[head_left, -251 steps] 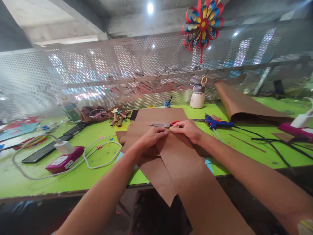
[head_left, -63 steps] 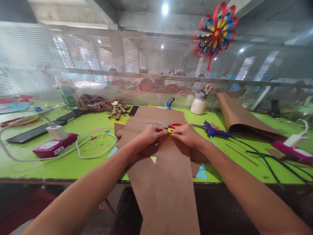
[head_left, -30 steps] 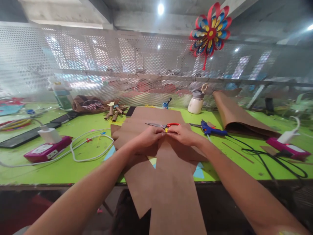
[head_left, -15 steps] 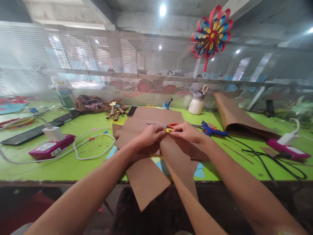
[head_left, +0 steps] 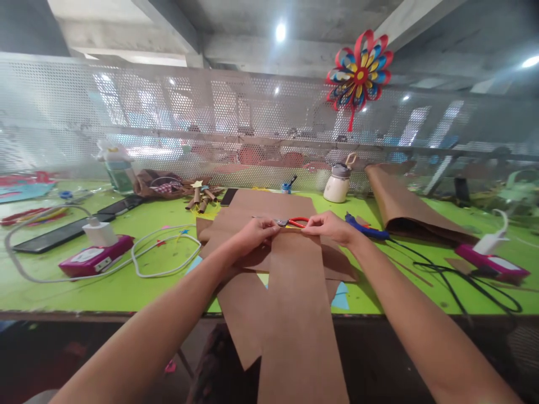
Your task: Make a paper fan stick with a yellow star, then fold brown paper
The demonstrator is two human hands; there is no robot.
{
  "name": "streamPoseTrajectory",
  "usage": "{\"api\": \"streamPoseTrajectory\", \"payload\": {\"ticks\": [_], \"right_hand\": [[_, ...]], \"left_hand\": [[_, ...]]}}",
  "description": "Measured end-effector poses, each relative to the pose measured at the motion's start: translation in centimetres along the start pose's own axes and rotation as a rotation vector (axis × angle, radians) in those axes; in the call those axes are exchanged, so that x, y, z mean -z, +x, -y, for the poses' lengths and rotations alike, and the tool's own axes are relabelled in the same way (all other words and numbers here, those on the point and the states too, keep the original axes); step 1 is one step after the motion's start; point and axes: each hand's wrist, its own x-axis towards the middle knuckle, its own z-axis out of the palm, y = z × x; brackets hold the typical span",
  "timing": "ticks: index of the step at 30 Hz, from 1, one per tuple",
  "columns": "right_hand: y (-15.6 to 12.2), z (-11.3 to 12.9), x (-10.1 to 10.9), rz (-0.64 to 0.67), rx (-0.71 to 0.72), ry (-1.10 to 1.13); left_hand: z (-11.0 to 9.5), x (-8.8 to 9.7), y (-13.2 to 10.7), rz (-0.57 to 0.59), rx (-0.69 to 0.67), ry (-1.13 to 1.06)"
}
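Observation:
A long strip of brown paper [head_left: 297, 303] runs from the work spot down past the table's front edge. My left hand [head_left: 257, 231] pinches its top left corner. At the top right corner, my right hand [head_left: 326, 227] pinches the same strip between thumb and fingers. Just beyond the strip's top edge lie pliers [head_left: 298, 222] with red handles, partly hidden. Under my hands are more brown paper sheets [head_left: 269, 203], and one piece [head_left: 244, 320] hangs over the edge at the left of the strip.
A blue glue gun [head_left: 366, 226] with a black cord lies to the right, before a folded brown paper sheet [head_left: 415, 210]. Left stand a purple power socket [head_left: 96, 257] with a white cable and a phone [head_left: 63, 233]. A cream flask [head_left: 336, 185] is at the back.
The strip was narrow and twisted between my close hands; now it is spread flat and wide. My hands have moved apart, and more of the pliers shows.

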Motion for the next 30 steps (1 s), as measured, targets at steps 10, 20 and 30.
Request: {"api": "streamPoseTrajectory", "payload": {"ticks": [10,20,30], "right_hand": [[0.3,-0.2,-0.5,0.043,-0.006,0.033],[-0.1,-0.5,0.4,0.003,0.02,0.132],[-0.7,0.8,-0.2,-0.039,0.093,0.527]], "left_hand": [[0.0,0.6,0.4,0.086,-0.108,0.309],[0.8,0.9,0.6,0.012,-0.033,0.088],[0.3,0.6,-0.2,0.184,0.062,-0.421]]}}
